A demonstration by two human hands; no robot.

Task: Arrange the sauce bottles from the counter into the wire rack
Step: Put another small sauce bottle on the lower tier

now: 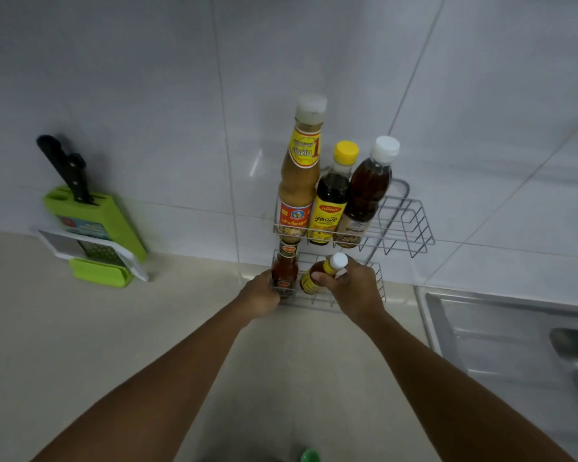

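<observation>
Our right hand [354,288] grips a small yellow-labelled bottle [317,275] tilted in the wire rack's [407,225] lower tier; our left hand [259,295] curls around the red sauce bottle [284,271] at that tier's left end. Three taller bottles fill the upper tier. A green knife block [94,221] leans at the tabletop's [80,328] back edge, a sink [514,335] lies right. Our left fingertips stay hidden.

Five bottles [299,181] – one rack [404,225]; one knife [64,168]
</observation>
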